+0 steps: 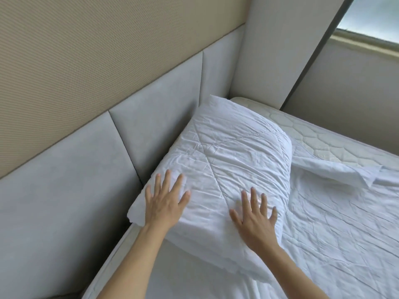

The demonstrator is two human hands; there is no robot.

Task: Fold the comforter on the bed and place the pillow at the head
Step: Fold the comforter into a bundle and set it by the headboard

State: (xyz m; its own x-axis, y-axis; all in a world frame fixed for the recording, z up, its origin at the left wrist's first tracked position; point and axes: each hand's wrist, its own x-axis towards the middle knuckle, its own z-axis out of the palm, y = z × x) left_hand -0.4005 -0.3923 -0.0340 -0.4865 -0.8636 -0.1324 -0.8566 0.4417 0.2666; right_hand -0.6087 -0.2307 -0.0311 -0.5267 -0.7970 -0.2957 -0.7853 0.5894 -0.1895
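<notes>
Head view, looking down at the head end of a bed.

Comforter (228,160) — white, quilted, creased; folded into a thick stack lying against the padded headboard (151,117), running from the near left toward the far corner. Its rounded fold faces right; a loose corner sticks up at the far end. Whether a pillow lies under or within the stack cannot be told.

Left hand (164,201) — palm down, fingers straight and spread, resting flat on the near left part of the comforter beside the headboard. It grips nothing.

Right hand (254,214) — palm down, fingers straight and spread, pressing the near right part of the same stack, apart from the left hand. It grips nothing.

Bed sheet (334,223) — white, wrinkled, covering the right and near side of the bed; one corner is turned back just right of the comforter.

Mattress (313,134) — cream, quilted in rounded shapes, bare at the far right where the sheet is turned back.

Wall (75,50) — beige, textured, above the headboard.

Window (371,16) — far right corner, with a sill below it.
</notes>
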